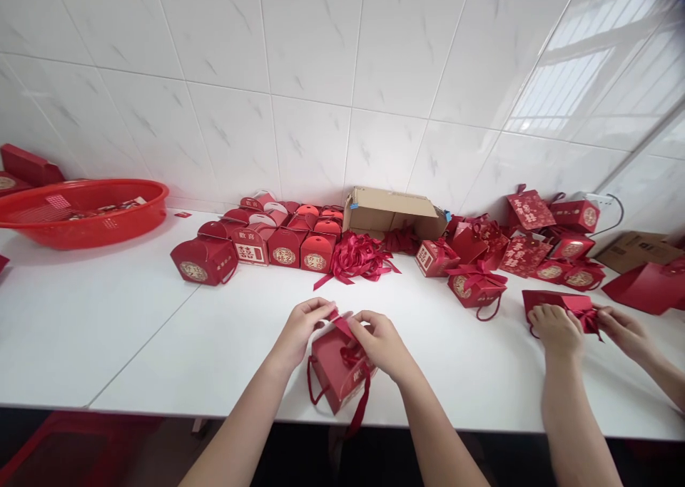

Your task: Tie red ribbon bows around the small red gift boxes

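A small red gift box with cord handles and a red ribbon on top stands near the front edge of the white table. My left hand pinches an end of the ribbon at the box's upper left. My right hand rests on the box's top right, fingers closed on the ribbon. A loose heap of red ribbons lies just beyond the box.
Finished red boxes line the back left; more boxes pile at the back right around an open cardboard carton. A red plastic basin sits far left. Another person's hands work a red box at right.
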{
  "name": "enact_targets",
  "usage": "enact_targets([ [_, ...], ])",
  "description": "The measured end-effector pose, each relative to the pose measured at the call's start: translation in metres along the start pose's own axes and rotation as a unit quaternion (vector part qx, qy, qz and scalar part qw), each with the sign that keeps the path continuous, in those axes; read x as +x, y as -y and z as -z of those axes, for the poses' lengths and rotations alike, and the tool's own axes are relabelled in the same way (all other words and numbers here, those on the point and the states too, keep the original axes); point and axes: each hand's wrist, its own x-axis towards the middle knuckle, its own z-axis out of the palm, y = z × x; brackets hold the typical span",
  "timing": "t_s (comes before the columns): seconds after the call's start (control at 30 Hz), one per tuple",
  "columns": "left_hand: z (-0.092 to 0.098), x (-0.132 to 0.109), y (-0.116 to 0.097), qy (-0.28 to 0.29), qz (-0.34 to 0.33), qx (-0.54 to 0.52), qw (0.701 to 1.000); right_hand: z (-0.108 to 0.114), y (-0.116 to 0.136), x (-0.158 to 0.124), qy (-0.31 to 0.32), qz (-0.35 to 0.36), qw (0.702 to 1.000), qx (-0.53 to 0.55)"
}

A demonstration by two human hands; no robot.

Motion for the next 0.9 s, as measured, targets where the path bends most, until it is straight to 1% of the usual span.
enact_targets([
  [0.07,0.016,0.005,0.011,-0.065,-0.014,0.058,0.996,0.006,0.001,-0.010,-0.053,0.053,0.997,-0.006],
  [0.13,0.041,0.007,0.023,-0.129,-0.022,0.095,0.987,0.015,-0.001,-0.026,-0.119,0.120,0.986,-0.008],
  [0.17,0.054,0.007,0.029,-0.162,-0.026,0.116,0.980,0.020,-0.004,-0.036,-0.148,0.140,0.979,-0.012],
  [0.2,0.067,0.007,0.035,-0.194,-0.025,0.137,0.971,0.024,-0.008,-0.046,-0.170,0.145,0.975,-0.017],
  [0.23,0.078,0.007,0.040,-0.225,-0.024,0.174,0.958,0.026,-0.014,-0.056,-0.179,0.135,0.974,-0.025],
  [0.27,0.087,0.008,0.044,-0.247,-0.029,0.241,0.938,0.028,-0.021,-0.066,-0.179,0.120,0.976,-0.034],
  [0.3,0.091,0.008,0.047,-0.254,-0.042,0.281,0.924,0.027,-0.029,-0.073,-0.169,0.101,0.980,-0.040],
  [0.33,0.091,0.009,0.048,-0.254,-0.064,0.307,0.915,0.025,-0.036,-0.079,-0.152,0.083,0.984,-0.042],
  [0.37,0.086,0.009,0.046,-0.242,-0.090,0.311,0.915,0.021,-0.043,-0.084,-0.132,0.068,0.988,-0.036],
  [0.43,0.066,0.010,0.038,-0.189,-0.134,0.256,0.939,0.011,-0.055,-0.087,-0.097,0.044,0.994,-0.003],
  [0.5,0.040,0.009,0.026,-0.088,-0.121,0.168,0.974,0.000,-0.061,-0.084,-0.081,0.037,0.995,0.036],
  [0.53,0.027,0.008,0.020,-0.038,-0.108,0.129,0.985,-0.004,-0.063,-0.082,-0.081,0.041,0.995,0.051],
  [0.6,0.009,0.002,0.012,0.036,-0.084,0.065,0.994,-0.010,-0.064,-0.076,-0.089,0.057,0.992,0.067],
  [0.63,0.003,-0.002,0.010,0.057,-0.073,0.042,0.995,-0.011,-0.064,-0.073,-0.093,0.066,0.991,0.071],
  [0.7,0.000,-0.011,0.011,0.067,-0.055,0.011,0.996,-0.010,-0.064,-0.069,-0.098,0.079,0.989,0.078],
  [0.77,0.003,-0.020,0.013,0.062,-0.034,-0.005,0.998,-0.006,-0.064,-0.066,-0.096,0.077,0.989,0.086],
  [0.9,0.012,-0.035,0.015,0.073,0.018,-0.020,0.997,0.004,-0.063,-0.063,-0.050,-0.002,0.987,0.154],
])
